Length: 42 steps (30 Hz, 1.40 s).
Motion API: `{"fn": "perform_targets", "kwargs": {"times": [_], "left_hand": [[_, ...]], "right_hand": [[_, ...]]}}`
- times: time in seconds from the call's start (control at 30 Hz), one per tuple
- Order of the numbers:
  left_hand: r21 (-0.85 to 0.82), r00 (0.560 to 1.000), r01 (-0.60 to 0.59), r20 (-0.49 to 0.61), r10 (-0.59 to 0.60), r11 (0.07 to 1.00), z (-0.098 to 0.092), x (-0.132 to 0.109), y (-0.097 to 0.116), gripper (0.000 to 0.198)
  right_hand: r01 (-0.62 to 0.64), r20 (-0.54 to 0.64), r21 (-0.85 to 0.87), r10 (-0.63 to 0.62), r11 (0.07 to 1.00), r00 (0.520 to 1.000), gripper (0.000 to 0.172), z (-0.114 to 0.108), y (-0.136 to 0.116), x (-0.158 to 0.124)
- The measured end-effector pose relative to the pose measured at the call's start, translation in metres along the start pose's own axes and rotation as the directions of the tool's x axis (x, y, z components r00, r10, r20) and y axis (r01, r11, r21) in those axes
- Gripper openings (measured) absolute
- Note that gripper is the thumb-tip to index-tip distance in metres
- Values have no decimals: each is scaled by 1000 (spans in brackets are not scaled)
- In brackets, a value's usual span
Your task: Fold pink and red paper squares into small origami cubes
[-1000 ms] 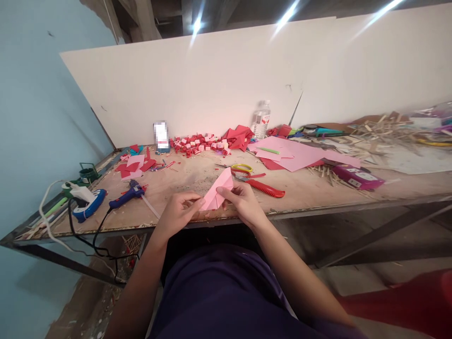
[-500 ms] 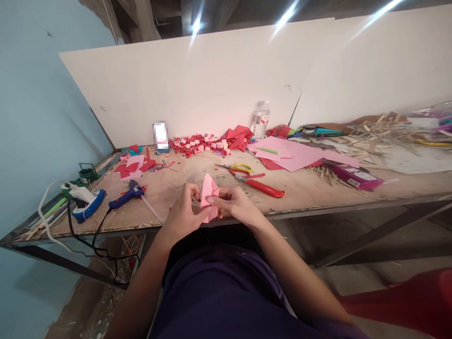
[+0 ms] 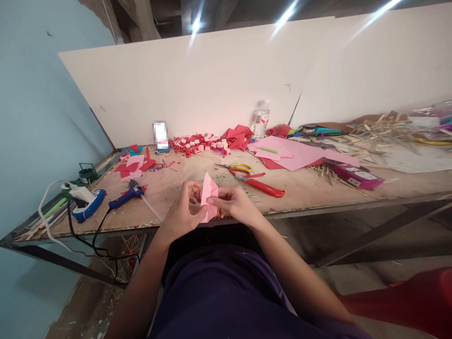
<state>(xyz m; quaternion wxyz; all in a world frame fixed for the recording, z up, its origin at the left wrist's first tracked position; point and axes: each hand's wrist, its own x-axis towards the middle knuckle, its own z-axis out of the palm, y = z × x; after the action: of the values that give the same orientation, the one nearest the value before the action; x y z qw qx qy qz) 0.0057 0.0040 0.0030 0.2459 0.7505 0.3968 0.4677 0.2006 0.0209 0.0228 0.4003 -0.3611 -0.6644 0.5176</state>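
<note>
I hold a small folded piece of pink paper [image 3: 208, 194] upright over the front edge of the wooden table [image 3: 176, 186]. My left hand [image 3: 184, 213] pinches its lower left side, thumb and fingers closed on the fold. My right hand [image 3: 236, 205] grips it from the right, thumb pressed across the front. Both hands are close together, just above my lap.
A blue glue gun [image 3: 126, 196] and a blue-and-white tool [image 3: 85, 201] with cables lie at the left. Red cutter [image 3: 264, 188], yellow-handled scissors [image 3: 237, 167], pink sheets [image 3: 295, 154], several small red-and-white paper pieces [image 3: 201, 143], a water bottle [image 3: 261, 119] and wooden sticks [image 3: 374, 132] lie behind.
A second ago the paper lay tilted and wider between my hands; it is now folded narrower and held upright, with my hands drawn closer together. Hardly any motion in the last half second.
</note>
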Motion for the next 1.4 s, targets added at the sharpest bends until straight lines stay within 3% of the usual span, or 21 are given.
{"fn": "perform_targets", "kwargs": {"times": [0.1, 0.3, 0.5, 0.73, 0.83, 0.97, 1.17, 1.4], "left_hand": [[-15, 1000, -2, -28, 1, 1000, 1, 1, -2, 53], [-170, 990, -50, -140, 26, 984, -3, 4, -5, 41], [2, 983, -87, -164, 86, 996, -5, 3, -4, 8], [4, 985, 8, -173, -7, 1000, -1, 1, -2, 23], [-62, 989, 78, -123, -86, 995, -2, 3, 0, 27], [-187, 992, 108, -41, -118, 976, -9, 5, 5, 18], [-253, 990, 101, -68, -122, 962, -14, 7, 7, 17], [-280, 986, 119, -76, -145, 953, -14, 8, 3, 22]], "right_hand": [[24, 4, -1, -24, 1000, 1000, 40, 0, -2, 0], [40, -60, 52, -37, 998, 998, 41, 2, -4, -1], [88, -102, -7, -88, 996, 991, 39, 0, -1, 0], [162, -133, -186, -189, 969, 973, 39, 3, 2, -1], [191, -144, -259, -233, 947, 962, 37, 7, 1, -3], [194, -137, -189, -221, 963, 966, 39, 5, 0, -3], [144, -133, 3, -142, 990, 981, 33, -1, 1, 0], [135, -119, -18, -136, 991, 984, 33, 0, 0, 0]]}}
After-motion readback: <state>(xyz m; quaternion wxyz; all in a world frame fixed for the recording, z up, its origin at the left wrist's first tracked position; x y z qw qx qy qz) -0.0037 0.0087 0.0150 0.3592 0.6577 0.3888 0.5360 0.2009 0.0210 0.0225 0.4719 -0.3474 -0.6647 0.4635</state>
